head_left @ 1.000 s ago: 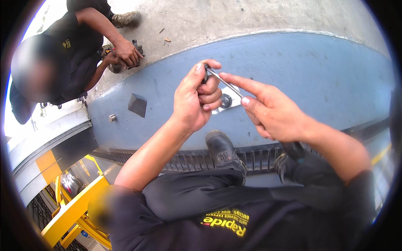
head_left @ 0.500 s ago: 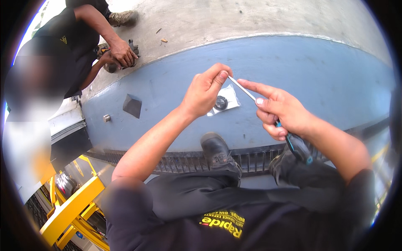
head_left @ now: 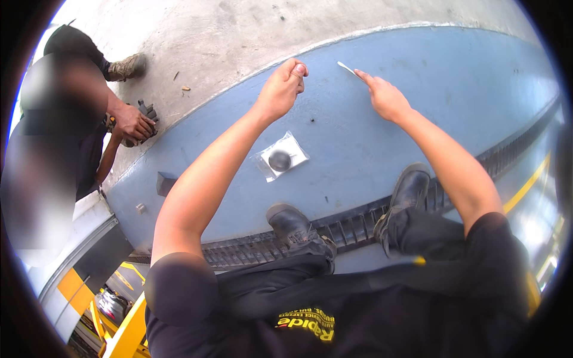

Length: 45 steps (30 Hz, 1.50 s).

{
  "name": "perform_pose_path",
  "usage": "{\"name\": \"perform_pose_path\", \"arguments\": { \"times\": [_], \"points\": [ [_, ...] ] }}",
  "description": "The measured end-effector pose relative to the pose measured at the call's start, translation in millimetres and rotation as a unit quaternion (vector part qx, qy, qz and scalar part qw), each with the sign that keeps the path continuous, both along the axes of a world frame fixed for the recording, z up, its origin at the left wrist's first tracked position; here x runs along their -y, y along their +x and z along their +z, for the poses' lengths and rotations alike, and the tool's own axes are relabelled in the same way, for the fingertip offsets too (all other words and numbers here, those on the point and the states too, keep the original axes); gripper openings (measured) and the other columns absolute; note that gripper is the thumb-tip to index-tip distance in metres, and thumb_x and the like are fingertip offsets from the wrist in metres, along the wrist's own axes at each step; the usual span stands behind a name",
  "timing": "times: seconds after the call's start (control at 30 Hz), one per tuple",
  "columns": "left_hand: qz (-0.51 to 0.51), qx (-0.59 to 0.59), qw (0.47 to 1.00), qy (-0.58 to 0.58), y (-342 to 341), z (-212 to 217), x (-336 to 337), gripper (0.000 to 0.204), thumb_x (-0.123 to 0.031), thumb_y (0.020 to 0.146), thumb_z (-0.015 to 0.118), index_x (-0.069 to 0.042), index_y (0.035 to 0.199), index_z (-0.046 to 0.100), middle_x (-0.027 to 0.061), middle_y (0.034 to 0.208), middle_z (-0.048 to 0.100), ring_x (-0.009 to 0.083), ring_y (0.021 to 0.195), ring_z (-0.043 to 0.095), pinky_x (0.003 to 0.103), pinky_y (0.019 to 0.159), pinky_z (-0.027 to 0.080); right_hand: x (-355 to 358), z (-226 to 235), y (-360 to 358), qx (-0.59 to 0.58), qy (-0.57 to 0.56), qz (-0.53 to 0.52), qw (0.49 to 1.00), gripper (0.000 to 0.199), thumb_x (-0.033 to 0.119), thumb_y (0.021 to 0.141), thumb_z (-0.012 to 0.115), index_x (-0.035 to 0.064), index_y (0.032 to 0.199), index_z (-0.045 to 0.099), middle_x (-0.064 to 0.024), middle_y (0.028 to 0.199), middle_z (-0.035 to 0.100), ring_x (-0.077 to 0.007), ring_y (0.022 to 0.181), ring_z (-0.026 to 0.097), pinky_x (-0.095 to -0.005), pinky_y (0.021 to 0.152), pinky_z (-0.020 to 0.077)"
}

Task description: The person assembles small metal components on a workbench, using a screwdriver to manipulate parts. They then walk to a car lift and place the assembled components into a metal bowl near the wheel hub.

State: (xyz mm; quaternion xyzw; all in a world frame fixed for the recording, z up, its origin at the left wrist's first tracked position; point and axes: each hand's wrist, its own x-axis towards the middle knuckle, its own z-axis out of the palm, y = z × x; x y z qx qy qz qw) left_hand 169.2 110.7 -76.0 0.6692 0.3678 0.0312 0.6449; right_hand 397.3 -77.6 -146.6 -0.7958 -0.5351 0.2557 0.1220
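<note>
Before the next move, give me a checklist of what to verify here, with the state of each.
1. Right hand holds the thin strip at its fingertips: ok.
2. Left hand pinched shut, thumb on forefinger; whether it holds anything: cannot tell.
3. Clear bag with the dark round part lies flat on the blue floor, apart from both hands: ok.
4. Both boots planted at the grating: ok.
5. Co-worker's hand stays well left of the bag: ok.
</note>
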Motion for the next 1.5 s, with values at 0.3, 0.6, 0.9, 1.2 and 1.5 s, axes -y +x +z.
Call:
{"name": "perform_pose_path", "arguments": {
  "times": [0.3,0.6,0.9,1.2,1.5],
  "points": [
    [-0.139,-0.072,0.968,0.194,-25,15,6,0.025,-0.027,0.109,0.045,-0.003,0.111,0.053,0.0160,0.085,0.067,0.0296,0.072,0.064,0.043,0.067,0.049,-60,53,-58,-0.225,0.068,-0.079,0.969,0.027,0.018,0.098,0.061,0.0032,0.121,0.063,-0.0151,0.105,0.067,-0.0274,0.095,0.069,-0.0394,0.083,0.0555],
    [-0.210,-0.188,0.912,0.299,-43,-18,-16,0.024,-0.011,0.100,0.046,0.005,0.115,0.053,0.0296,0.101,0.069,0.0474,0.098,0.065,0.055,0.083,0.051,-123,5,-106,-0.430,0.022,-0.106,0.896,0.026,0.023,0.095,0.069,-0.0022,0.101,0.068,-0.0136,0.086,0.075,-0.0198,0.075,0.073,-0.0339,0.071,0.0577],
    [-0.040,-0.210,0.973,-0.084,-143,40,1,0.033,-0.017,0.100,0.056,-0.002,0.129,0.060,0.0051,0.094,0.067,0.0131,0.082,0.063,0.033,0.074,0.054,-199,-43,-59,-0.009,0.111,-0.037,0.993,0.024,0.019,0.091,0.065,0.0098,0.113,0.068,-0.0169,0.112,0.068,-0.0354,0.113,0.063,-0.0459,0.093,0.0520],
    [0.107,-0.082,0.973,-0.190,-179,25,51,0.033,-0.017,0.106,0.051,-0.001,0.134,0.058,0.0021,0.094,0.065,0.0099,0.084,0.062,0.029,0.073,0.055,-59,-3,-140,0.018,-0.052,0.220,0.974,0.020,0.012,0.091,0.062,0.0051,0.110,0.062,-0.0154,0.103,0.064,-0.0367,0.101,0.064,-0.0487,0.084,0.0530],
    [0.022,-0.098,0.983,-0.152,-164,40,49,0.036,-0.018,0.102,0.055,0.000,0.132,0.063,0.0032,0.094,0.069,0.0098,0.081,0.060,0.027,0.071,0.051,-66,83,-160,-0.302,-0.028,0.099,0.948,0.015,0.007,0.090,0.072,0.0004,0.104,0.070,-0.0077,0.091,0.067,-0.0178,0.084,0.065,-0.0318,0.079,0.0538]
  ]
}}
